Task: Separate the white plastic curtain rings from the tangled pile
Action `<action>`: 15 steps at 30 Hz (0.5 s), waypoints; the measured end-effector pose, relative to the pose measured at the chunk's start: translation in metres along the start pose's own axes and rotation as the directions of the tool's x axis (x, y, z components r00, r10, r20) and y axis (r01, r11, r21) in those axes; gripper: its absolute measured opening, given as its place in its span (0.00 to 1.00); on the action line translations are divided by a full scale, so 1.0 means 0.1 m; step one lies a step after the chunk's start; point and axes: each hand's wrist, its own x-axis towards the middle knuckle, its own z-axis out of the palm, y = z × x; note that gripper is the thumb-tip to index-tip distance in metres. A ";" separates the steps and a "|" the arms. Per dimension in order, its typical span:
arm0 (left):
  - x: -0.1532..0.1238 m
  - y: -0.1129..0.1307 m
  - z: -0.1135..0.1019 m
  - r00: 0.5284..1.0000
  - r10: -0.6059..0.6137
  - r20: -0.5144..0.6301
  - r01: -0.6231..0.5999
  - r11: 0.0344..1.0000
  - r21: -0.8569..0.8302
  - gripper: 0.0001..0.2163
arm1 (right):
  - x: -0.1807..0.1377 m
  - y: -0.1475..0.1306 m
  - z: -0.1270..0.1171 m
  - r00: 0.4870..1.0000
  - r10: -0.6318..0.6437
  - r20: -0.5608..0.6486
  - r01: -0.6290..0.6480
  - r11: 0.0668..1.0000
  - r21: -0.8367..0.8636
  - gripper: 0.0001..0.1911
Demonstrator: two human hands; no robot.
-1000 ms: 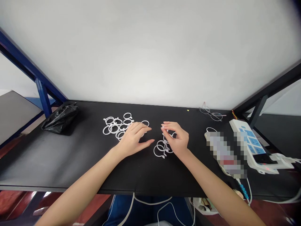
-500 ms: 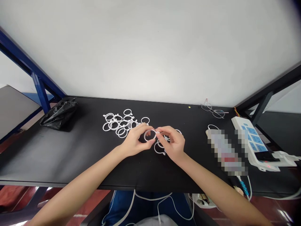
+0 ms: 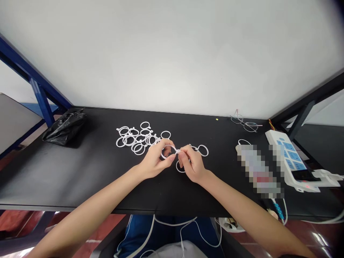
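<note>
Both my hands meet over the middle of the black table [image 3: 80,172]. My left hand [image 3: 156,161] and my right hand [image 3: 192,165] pinch one white plastic ring [image 3: 168,150] between them, fingers closed on its rim. A heap of several white rings [image 3: 137,138] lies just left of my left hand. A smaller cluster of white rings [image 3: 202,150] lies by my right hand, partly hidden under it.
A crumpled black plastic bag [image 3: 64,125] sits at the far left. Eyeglasses [image 3: 245,123] lie at the back right. A white power strip [image 3: 291,161] with blue sockets and a blurred object [image 3: 258,172] occupy the right side. White cables [image 3: 174,229] hang below the front edge.
My left hand lifted a ring from the heap and both hands came together on it; they now hold it slightly closer to the pile. The camera tilted a little.
</note>
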 end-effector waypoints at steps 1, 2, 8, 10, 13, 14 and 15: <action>0.00 0.00 -0.01 1.000 -0.007 0.014 0.007 1.000 -0.014 0.09 | -0.01 0.01 0.00 1.000 0.010 0.021 -0.010 1.000 -0.002 0.09; 0.01 0.01 -0.01 1.000 -0.014 0.026 0.015 1.000 -0.027 0.09 | -0.01 0.02 -0.01 0.999 0.012 0.038 -0.012 1.000 -0.004 0.09; 0.02 0.06 -0.04 0.998 -0.028 0.062 0.034 0.995 -0.093 0.08 | 0.01 0.01 -0.05 0.994 -0.068 0.091 0.070 0.997 -0.020 0.08; 0.01 0.07 -0.04 0.997 -0.029 0.071 0.037 0.993 -0.113 0.08 | 0.01 0.00 -0.05 0.992 -0.083 0.097 0.085 0.996 -0.020 0.08; 0.01 0.07 -0.04 0.996 -0.029 0.079 0.038 0.992 -0.123 0.09 | 0.02 -0.01 -0.06 0.990 -0.094 0.103 0.096 0.995 -0.012 0.08; 0.01 0.07 -0.04 0.996 -0.030 0.079 0.040 0.992 -0.122 0.09 | 0.02 -0.01 -0.06 0.990 -0.097 0.105 0.099 0.995 -0.009 0.09; 0.02 0.07 -0.04 0.996 -0.033 0.080 0.043 0.992 -0.122 0.09 | 0.02 -0.01 -0.06 0.989 -0.100 0.107 0.101 0.995 -0.008 0.09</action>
